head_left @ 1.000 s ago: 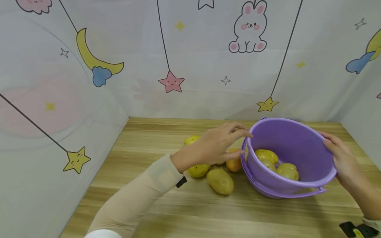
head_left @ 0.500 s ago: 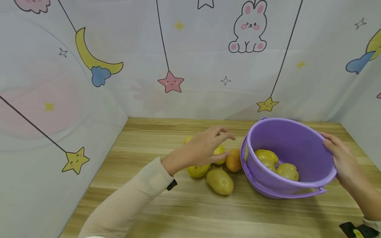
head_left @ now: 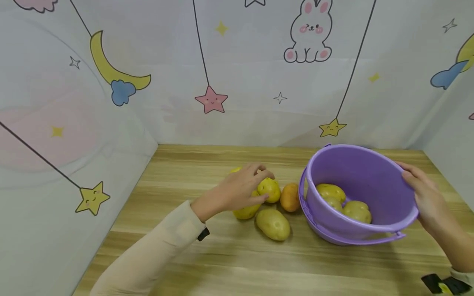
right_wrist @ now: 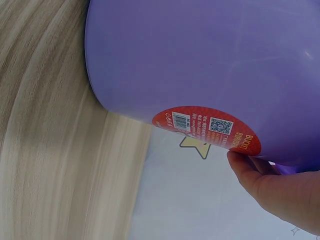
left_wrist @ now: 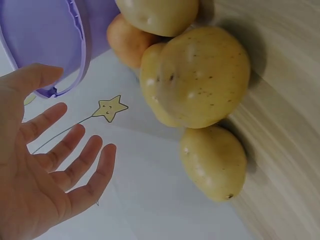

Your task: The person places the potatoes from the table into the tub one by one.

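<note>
Purple bucket (head_left: 374,172): tilted at the right side of the wood table (head_left: 222,267), its wide mouth facing up toward the head camera; the rim slants from upper left to lower right.
Right hand (head_left: 431,197): grips the bucket's right rim, thumb at the lip and other fingers partly hidden along the outside; the right wrist view shows a fingertip beside the red sticker (right_wrist: 210,130).
Left hand (head_left: 238,189): held above the loose group, back of the hand upward, fingers spread and loosely bent; the left wrist view shows them apart from the potatoes.
Round yellow potato (head_left: 269,190): just beside the left thumb and fingertips in the head view.
Speckled yellow potato (head_left: 246,212): partly covered by the left hand.
Far yellow potato (head_left: 235,169): mostly hidden behind that hand.
Pale potato (head_left: 273,225): nearest the person, long axis running from upper left to lower right.
Orange-toned piece (head_left: 290,198): between the round yellow potato and the bucket, longer from near to far than across.
Potatoes inside (head_left: 357,212): three, gathered low toward the bucket's left and near side.
Room and edges: wood spreads left of the group and toward the person; behind runs a strip of table, then the printed back wall (head_left: 244,135).
</note>
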The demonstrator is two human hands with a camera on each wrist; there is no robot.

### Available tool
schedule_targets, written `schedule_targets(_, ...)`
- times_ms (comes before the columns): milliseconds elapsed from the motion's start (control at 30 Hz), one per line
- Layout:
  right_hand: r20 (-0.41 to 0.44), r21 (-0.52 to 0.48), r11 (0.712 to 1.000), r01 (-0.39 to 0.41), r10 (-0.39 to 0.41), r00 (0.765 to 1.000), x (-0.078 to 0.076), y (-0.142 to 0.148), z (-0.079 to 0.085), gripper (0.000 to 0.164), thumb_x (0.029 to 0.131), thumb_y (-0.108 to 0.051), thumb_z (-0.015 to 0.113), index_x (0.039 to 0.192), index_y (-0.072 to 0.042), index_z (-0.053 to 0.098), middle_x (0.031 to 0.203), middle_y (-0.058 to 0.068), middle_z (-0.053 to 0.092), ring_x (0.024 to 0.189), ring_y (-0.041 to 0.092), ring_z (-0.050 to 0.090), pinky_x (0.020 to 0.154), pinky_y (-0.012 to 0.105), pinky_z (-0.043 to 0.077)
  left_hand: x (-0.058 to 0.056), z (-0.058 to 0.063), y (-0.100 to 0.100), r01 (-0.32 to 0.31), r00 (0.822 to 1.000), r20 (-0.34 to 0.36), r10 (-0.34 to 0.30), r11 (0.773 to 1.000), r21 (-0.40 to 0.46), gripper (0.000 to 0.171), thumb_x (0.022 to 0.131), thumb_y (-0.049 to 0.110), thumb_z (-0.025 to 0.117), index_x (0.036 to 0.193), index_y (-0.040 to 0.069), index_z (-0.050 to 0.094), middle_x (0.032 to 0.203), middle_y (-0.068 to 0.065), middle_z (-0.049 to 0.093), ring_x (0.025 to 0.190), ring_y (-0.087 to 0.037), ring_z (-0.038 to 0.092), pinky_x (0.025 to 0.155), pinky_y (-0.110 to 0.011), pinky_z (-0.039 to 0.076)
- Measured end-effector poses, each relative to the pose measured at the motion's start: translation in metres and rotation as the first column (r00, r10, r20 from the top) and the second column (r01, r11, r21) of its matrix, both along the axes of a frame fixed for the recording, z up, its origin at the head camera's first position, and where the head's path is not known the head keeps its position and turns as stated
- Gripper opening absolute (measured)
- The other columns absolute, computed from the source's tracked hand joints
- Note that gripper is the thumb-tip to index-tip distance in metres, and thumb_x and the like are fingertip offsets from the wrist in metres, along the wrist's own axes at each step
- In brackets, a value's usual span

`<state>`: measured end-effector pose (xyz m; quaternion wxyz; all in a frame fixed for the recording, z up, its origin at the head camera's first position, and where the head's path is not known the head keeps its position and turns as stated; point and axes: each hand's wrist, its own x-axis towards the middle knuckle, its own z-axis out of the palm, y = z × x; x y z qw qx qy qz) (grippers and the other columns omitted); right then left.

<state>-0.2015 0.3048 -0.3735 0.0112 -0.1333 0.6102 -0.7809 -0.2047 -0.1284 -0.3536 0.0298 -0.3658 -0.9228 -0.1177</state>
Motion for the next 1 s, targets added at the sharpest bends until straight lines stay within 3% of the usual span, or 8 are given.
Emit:
schedule_targets(267,0.009,0.014,1.0,0.002,-0.002,1.0,0.0,0.001,0.003,0.044,0.108,-0.003,0.032,0.121,-0.023,0.07,0.101,-0.003,0.07,0.077,0.013,0.069,0.058,0.027,0.055,0.003,-0.015,-0.007,-0.037,0.999,0.018,0.039,0.994,-0.1,0.045,0.097,0.038,0.063,0.137,0.019,0.054,0.13,-0.006,0.048,0.102,-0.02,0.052,0.069,-0.03,0.049)
schedule_targets(633,-0.002,0.033,0.999,0.016,-0.016,1.0,-0.001,0.001,0.001,0.043,0.107,-0.004,0.034,0.12,-0.024,0.07,0.1,-0.004,0.07,0.076,0.012,0.069,0.058,0.026,0.055,0.007,-0.028,-0.017,-0.075,0.997,0.008,0.076,0.99,-0.117,0.045,0.095,0.036,0.066,0.134,0.016,0.056,0.128,-0.009,0.049,0.097,-0.023,0.053,0.066,-0.031,0.049)
schedule_targets(1000,-0.016,0.004,1.0,-0.01,0.01,1.0,-0.001,0.0,0.001,0.044,0.107,-0.002,0.033,0.121,-0.021,0.07,0.103,-0.003,0.071,0.081,0.011,0.069,0.061,0.025,0.055,0.009,-0.036,-0.021,-0.1,0.99,0.082,0.111,0.986,-0.137,0.046,0.097,0.039,0.062,0.138,0.02,0.053,0.128,-0.008,0.047,0.095,-0.02,0.048,0.053,-0.028,0.044)
